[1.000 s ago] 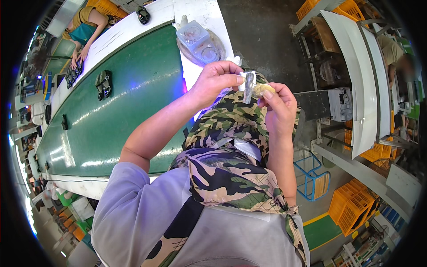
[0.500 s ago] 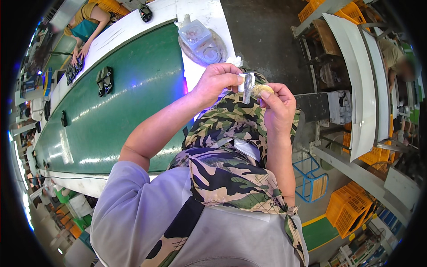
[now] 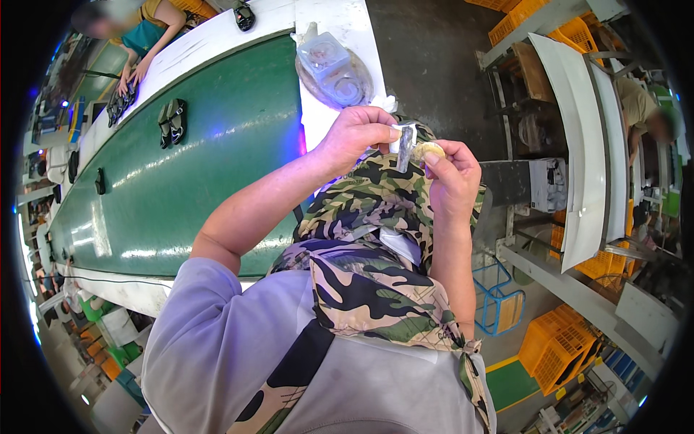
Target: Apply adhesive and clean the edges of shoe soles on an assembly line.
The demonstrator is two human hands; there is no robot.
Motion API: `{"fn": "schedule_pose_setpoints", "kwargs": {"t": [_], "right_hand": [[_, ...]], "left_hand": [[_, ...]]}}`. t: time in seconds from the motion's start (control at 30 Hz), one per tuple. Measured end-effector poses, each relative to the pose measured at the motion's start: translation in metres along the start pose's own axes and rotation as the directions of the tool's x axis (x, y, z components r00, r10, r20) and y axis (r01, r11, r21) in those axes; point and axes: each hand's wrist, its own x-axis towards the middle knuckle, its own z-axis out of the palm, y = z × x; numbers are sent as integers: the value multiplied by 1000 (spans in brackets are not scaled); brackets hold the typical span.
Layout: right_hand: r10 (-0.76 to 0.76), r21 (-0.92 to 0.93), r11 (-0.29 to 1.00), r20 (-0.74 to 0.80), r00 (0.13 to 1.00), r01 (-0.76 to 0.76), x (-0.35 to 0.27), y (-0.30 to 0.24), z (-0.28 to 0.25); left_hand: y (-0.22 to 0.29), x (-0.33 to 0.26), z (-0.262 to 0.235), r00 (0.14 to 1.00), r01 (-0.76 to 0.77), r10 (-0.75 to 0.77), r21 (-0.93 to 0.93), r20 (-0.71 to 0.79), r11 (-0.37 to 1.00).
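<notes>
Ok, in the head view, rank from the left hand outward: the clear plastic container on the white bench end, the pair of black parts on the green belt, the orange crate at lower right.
1. Clear plastic container, just above the left hand.
2. Pair of black parts, to its left on the green belt.
3. Orange crate, far lower right.

Long green conveyor belt [image 3: 217,166] w/ white edge runs from near left to far right. On the belt: pair of black shoe parts [image 3: 172,121] mid-far, more black pieces [image 3: 119,105] farther left, one small black piece [image 3: 100,181] nearer left. Far end, on the white edge: clear plastic container [image 3: 332,65], plus another black item [image 3: 244,14].
</notes>
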Motion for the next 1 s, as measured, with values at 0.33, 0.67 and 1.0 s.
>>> {"fn": "schedule_pose_setpoints", "kwargs": {"t": [0.33, 0.67, 1.0], "right_hand": [[-15, -14, 1000, 24, 1000, 15, 0, -3, 3], [-3, 17, 1000, 16, 1000, 3, -1, 2, 2], [92, 80, 993, -40, 995, -89, 4, 2, -1]], "left_hand": [[1, -2, -2, 1000, -2, 2, -13, -5, 1000], [0, -3, -2, 1000, -7, 8, 25, -10, 1000], [-9, -4, -13, 998, 36, -39, -53, -56, 998]]}}
